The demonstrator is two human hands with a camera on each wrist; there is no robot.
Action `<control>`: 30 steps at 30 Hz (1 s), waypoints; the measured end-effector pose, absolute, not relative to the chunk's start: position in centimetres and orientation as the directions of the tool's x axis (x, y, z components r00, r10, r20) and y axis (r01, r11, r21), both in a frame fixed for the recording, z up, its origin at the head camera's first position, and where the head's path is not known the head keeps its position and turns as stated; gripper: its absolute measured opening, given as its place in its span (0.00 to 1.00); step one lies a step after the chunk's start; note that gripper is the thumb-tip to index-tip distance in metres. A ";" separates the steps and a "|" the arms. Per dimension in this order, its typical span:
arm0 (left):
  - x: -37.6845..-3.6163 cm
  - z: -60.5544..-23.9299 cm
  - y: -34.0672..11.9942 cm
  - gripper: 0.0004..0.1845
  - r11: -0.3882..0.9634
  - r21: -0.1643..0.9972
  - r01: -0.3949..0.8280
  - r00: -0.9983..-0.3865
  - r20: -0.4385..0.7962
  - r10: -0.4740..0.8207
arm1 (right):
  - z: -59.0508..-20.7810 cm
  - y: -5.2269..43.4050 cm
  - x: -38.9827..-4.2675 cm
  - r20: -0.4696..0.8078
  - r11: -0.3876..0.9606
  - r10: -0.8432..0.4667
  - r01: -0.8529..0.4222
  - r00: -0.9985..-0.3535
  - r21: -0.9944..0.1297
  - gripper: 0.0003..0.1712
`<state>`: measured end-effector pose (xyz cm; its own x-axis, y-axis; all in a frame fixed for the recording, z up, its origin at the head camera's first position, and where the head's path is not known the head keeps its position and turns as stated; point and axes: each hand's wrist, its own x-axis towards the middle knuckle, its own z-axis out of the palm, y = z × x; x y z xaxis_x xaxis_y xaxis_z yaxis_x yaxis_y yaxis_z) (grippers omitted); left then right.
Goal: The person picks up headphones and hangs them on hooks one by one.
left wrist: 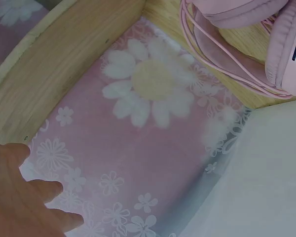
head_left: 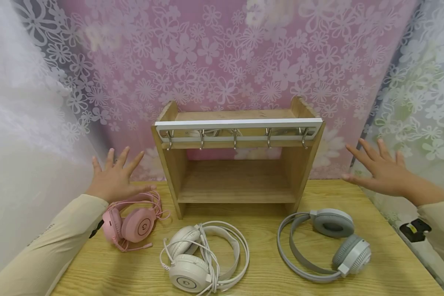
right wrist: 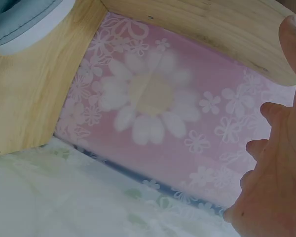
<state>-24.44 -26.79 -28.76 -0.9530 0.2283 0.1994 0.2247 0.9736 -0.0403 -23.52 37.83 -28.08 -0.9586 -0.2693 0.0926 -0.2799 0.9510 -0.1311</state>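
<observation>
Both hands are raised with fingers spread, holding nothing. The left hand (head_left: 114,181) is on the left, above and behind a pink headset (head_left: 138,224) with a thin microphone and looped cable. At the right, the right hand (head_left: 386,174) hovers beyond a grey headset (head_left: 333,230) that lies on its side. Between them, nearer the front, lies a white headset (head_left: 192,263) with its cable bundled over it. A wooden rack (head_left: 237,176) stands at the back, with a white rail bearing several metal hooks (head_left: 234,139) across its upper front.
Everything rests on a light wooden table (head_left: 266,255). Behind it hangs a pink floral curtain (head_left: 222,61), with pale sheets at both sides. A small black object (head_left: 415,229) shows below the right sleeve, past the table's right edge.
</observation>
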 end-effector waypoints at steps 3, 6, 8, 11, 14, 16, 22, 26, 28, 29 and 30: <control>-24.6 -28.7 -26.6 0.57 0.970 -0.038 0.240 -0.940 0.242 0.242 | -28.5 38.4 -23.4 0.090 0.951 -0.264 -0.275 -0.960 -0.138 0.52; -24.9 -28.5 -26.2 0.57 0.967 -0.026 0.254 -0.923 0.292 0.251 | -29.1 39.0 -23.2 0.099 0.951 -0.264 -0.276 -0.960 -0.140 0.51; -25.0 -28.3 -26.0 0.57 0.966 -0.004 0.258 -0.918 0.312 0.246 | -29.7 39.4 -23.0 0.103 0.950 -0.264 -0.277 -0.959 -0.144 0.51; -25.1 -27.9 -25.7 0.57 0.965 0.030 0.259 -0.914 0.332 0.235 | -30.6 40.1 -22.8 0.118 0.947 -0.271 -0.287 -0.955 -0.142 0.51; -25.1 -27.4 -25.4 0.57 0.964 0.060 0.260 -0.911 0.346 0.224 | -31.5 40.6 -22.5 0.121 0.945 -0.277 -0.293 -0.953 -0.144 0.51; -25.1 -27.1 -25.1 0.56 0.963 0.078 0.258 -0.911 0.352 0.215 | -32.0 40.9 -22.3 0.123 0.941 -0.282 -0.299 -0.952 -0.156 0.51; -25.3 -26.3 -24.3 0.57 0.954 0.143 0.263 -0.914 0.355 0.198 | -33.4 41.2 -21.6 0.131 0.923 -0.295 -0.318 -0.946 -0.216 0.51; -25.4 -26.0 -23.9 0.58 0.941 0.199 0.274 -0.916 0.354 0.192 | -34.4 41.1 -21.2 0.143 0.913 -0.306 -0.333 -0.941 -0.238 0.51; -25.4 -25.9 -23.7 0.58 0.931 0.234 0.280 -0.918 0.350 0.188 | -34.9 41.1 -21.0 0.148 0.908 -0.311 -0.339 -0.939 -0.247 0.52; -25.4 -25.9 -23.6 0.58 0.926 0.250 0.283 -0.918 0.350 0.186 | -35.2 41.1 -21.0 0.147 0.905 -0.315 -0.343 -0.938 -0.252 0.52; -25.5 -25.9 -23.5 0.58 0.918 0.272 0.288 -0.918 0.352 0.183 | -35.5 41.0 -20.9 0.145 0.903 -0.316 -0.344 -0.938 -0.258 0.53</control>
<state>-25.45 -23.49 -25.86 -0.9178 0.1833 0.3522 0.2878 0.9182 0.2721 -20.90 41.03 -35.52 -0.9376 -0.3160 0.1452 -0.3442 0.9028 -0.2577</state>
